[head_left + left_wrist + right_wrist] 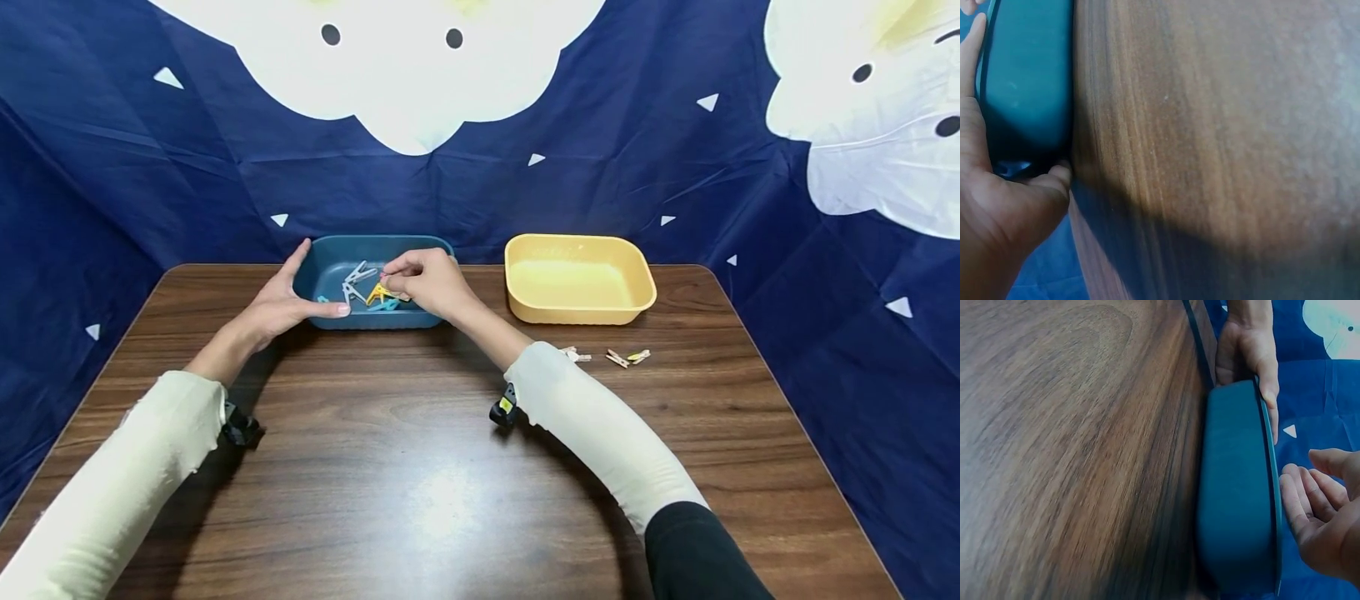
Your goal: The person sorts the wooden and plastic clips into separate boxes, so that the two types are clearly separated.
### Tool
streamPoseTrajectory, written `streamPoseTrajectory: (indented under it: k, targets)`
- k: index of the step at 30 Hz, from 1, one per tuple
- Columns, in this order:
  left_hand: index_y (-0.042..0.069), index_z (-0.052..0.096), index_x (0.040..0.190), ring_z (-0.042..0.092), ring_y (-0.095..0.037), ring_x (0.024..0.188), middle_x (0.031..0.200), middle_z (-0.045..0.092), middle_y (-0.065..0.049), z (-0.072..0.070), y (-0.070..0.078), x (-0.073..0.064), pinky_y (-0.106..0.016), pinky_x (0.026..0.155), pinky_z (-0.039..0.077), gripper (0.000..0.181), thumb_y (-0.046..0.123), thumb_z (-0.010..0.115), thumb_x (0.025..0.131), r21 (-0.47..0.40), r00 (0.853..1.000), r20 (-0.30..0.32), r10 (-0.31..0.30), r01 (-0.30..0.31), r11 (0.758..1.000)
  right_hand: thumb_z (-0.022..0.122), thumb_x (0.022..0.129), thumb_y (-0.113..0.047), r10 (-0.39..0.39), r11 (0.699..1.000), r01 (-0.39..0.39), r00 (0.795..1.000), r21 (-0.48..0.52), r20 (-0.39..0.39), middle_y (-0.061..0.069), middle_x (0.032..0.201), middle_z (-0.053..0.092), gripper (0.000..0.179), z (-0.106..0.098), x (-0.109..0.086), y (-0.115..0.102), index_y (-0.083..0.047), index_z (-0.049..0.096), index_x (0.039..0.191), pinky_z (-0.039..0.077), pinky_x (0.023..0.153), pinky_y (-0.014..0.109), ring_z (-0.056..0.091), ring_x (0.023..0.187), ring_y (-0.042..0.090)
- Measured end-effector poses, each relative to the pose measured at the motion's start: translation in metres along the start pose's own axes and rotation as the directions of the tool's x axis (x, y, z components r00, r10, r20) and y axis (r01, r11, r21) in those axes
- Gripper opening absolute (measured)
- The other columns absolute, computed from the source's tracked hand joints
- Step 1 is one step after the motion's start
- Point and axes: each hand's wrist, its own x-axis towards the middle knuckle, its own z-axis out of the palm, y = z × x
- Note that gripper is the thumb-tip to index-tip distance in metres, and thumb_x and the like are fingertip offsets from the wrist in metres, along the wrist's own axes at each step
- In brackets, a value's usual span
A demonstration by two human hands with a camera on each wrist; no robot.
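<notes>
My left hand (279, 304) grips the left end of a dark blue plastic bin (330, 320), its thumb along the front rim and its fingers around the end wall. In the left wrist view, the fingers of that hand (1007, 200) bend around the bin's end. Inside lie several plastic clothespins: grey ones (352, 292), a yellow one (377, 294) and light blue ones (385, 305). Over the bin's right half my right hand (431, 282) pinches a small pink clothespin (384, 276), mostly hidden by the fingertips. The right wrist view does not show that clothespin.
A yellow bin (579, 315) stands to the right on the wooden table (360, 450). In front of it lie several clothespins, among them a wooden one (617, 358) and one with yellow on it (639, 357). Blue cloth (480, 192) hangs behind the table.
</notes>
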Motion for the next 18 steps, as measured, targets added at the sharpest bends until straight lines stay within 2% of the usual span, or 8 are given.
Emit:
streamPoseTrajectory:
  k: [4,9,12,18]
  targets:
    - [0.042,-0.018,0.179,-0.008,-0.039,0.178,0.191,-0.015,-0.002,-0.002,-0.001,-0.001,-0.073,0.141,0.011,0.148,0.045,0.099,0.089,0.001,1.0,-0.01,-0.001,0.001,1.0,0.085,0.103,-0.017,-0.004,1.0,0.005,1.0,-0.03,0.014,0.006,0.105,0.088,0.02,-0.006,-0.006,0.001,-0.007,0.088,0.12,0.055,0.068,0.018,0.082,0.1,0.034]
    - [0.039,-0.013,0.182,-0.002,-0.041,0.178,0.192,-0.011,-0.005,0.0,-0.002,-0.001,-0.074,0.141,0.012,0.147,0.043,0.1,0.088,-0.022,0.999,-0.041,0.019,-0.02,1.0,0.084,0.104,-0.018,-0.003,0.999,0.004,1.0,-0.034,0.025,0.007,0.104,0.087,0.021,-0.015,-0.015,0.001,-0.008,0.087,0.122,0.062,0.075,0.023,0.083,0.1,0.035]
    - [0.037,-0.009,0.183,0.0,-0.041,0.178,0.192,-0.009,-0.007,0.002,-0.004,0.0,-0.073,0.141,0.013,0.146,0.04,0.101,0.087,-0.041,0.998,-0.061,0.035,-0.037,0.998,0.084,0.104,-0.017,-0.016,1.0,0.017,1.0,-0.006,0.015,0.009,0.102,0.087,0.021,-0.021,-0.021,0.003,-0.006,0.087,0.122,0.064,0.077,0.024,0.083,0.099,0.037]
    - [0.034,-0.005,0.184,0.001,-0.039,0.178,0.192,-0.007,-0.008,0.004,-0.006,0.0,-0.07,0.142,0.012,0.143,0.031,0.101,0.088,-0.074,0.994,-0.092,0.068,-0.074,0.994,0.084,0.103,-0.015,-0.039,0.998,0.041,0.999,0.056,-0.03,0.009,0.097,0.085,0.019,-0.033,-0.034,0.01,-0.006,0.087,0.119,0.061,0.074,0.024,0.08,0.092,0.037]
